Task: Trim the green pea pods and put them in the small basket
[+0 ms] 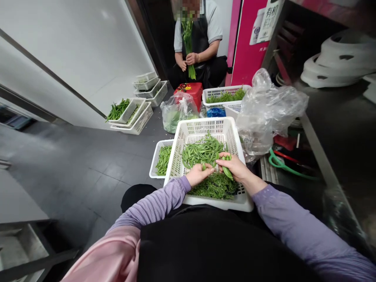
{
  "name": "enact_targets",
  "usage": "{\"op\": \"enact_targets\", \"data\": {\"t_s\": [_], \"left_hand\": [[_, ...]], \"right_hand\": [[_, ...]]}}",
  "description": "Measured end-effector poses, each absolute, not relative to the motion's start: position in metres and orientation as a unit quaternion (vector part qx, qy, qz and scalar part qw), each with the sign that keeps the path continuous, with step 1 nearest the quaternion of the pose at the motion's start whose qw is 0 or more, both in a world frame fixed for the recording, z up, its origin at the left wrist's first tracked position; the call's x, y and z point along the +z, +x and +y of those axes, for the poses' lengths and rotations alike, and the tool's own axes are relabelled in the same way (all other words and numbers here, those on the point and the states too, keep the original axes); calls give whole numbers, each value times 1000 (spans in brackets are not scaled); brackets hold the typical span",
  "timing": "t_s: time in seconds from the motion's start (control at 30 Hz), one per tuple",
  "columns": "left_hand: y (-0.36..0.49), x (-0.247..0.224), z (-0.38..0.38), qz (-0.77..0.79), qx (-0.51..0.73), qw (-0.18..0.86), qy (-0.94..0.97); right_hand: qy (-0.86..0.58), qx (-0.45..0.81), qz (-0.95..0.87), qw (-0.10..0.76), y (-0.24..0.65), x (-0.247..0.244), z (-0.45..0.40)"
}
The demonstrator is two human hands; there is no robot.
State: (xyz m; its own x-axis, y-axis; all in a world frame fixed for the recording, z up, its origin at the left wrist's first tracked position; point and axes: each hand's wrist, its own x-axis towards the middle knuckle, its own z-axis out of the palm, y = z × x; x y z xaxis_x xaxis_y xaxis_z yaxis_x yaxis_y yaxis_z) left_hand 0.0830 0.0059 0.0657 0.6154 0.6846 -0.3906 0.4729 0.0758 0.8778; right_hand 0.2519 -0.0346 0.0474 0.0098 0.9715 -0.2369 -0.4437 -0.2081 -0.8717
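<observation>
A large white basket (238,150) stands just in front of me. Flat green pea pods (201,152) fill its far half, and a heap of thin green trimmings (216,186) covers the near part. Over the middle, my left hand (199,174) pinches a small green pod piece between thumb and fingers. Close on its right, my right hand (233,167) is closed around several pea pods (227,172), its fingertips nearly meeting the left ones. A smaller white basket (153,168) of green pods (163,159) sits left of the large one.
Ahead, a person (202,43) holds long green stems beside a red box (190,92). Bagged greens (176,113), a back basket (207,94) and clear plastic bags (264,105) surround the large basket. Stacked baskets (141,123) stand left; green scissors (277,160) lie right.
</observation>
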Motion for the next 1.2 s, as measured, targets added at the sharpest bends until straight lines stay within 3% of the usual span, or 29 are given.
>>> {"op": "enact_targets", "data": {"t_s": [0.13, 0.23, 0.33, 0.4, 0.47, 0.53, 0.63, 0.73, 0.83, 1.0, 1.1, 1.2], "left_hand": [[90, 83, 4, 354, 105, 657, 657], [83, 94, 4, 310, 47, 748, 585], [78, 103, 7, 265, -35, 795, 545], [80, 106, 9, 266, -60, 779, 565], [84, 103, 9, 306, -40, 738, 600], [89, 94, 6, 376, 30, 693, 615], [95, 74, -4, 502, 113, 648, 561], [93, 55, -11, 552, 38, 625, 551], [88, 48, -10, 528, -43, 589, 611], [94, 52, 2, 494, -56, 497, 711], [100, 54, 0, 461, -46, 416, 783], [96, 60, -5, 457, -30, 416, 786]], "right_hand": [[-383, 689, -299, 538, 257, 50, -35], [-333, 749, -261, 510, 267, 49, -32], [-326, 804, -263, 423, 270, 47, -33], [-300, 838, -311, 333, 265, 46, -38], [-274, 843, -356, 294, 257, 46, -43], [-299, 809, -384, 330, 249, 47, -46], [-414, 693, -353, 474, 243, 45, -42], [-508, 584, -262, 576, 248, 42, -32], [-532, 589, -268, 546, 255, 40, -28], [-546, 629, -359, 422, 238, 38, -38], [-551, 619, -356, 432, 229, 38, -42], [-536, 622, -329, 466, 235, 39, -40]]}}
